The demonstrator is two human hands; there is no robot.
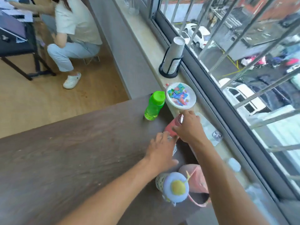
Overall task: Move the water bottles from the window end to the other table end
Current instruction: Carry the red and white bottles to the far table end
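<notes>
Right hand [188,127] is wrapped over the upper body of the pink bottle [172,125], which sits tilted at the window edge of the worktop [81,151], metallic cap toward 12 o'clock. Fingers curled on it, looks like a real grip. Left hand [162,151] sits just at 7 o'clock of that, fingers spread over something clear, possibly a transparent bottle, mostly hidden; can't tell if it is gripping or only reaching.

Green bottle [153,105] stands upright at 11 o'clock of the pink one, untouched, lid closed, touching or nearly touching the plate of coloured bits [181,95] on the sill [146,38]. A pale bottle with a fried-egg style topper [176,186] stands at 6 o'clock, beside a pink bag [197,179].

Handling guess: pink bottle looks hard-walled, smooth, likely slippery; weight depends on fill, unknown. Best hold is mid-body, full wrap, not the cap. Green one is translucent plastic, stiff, probably light to medium; grab below the lid shoulder. Any clear thin bottle will squash, so grip gently.

Surface: dark wood-grain worktop, flat, mostly bare toward 9 o'clock, fine for sliding or setting down. Sill holds a cup dispenser [172,59] at 12 o'clock. Barred window on the right, street below. Another person crouches at 10 o'clock by a black table [17,46], well apart.
</notes>
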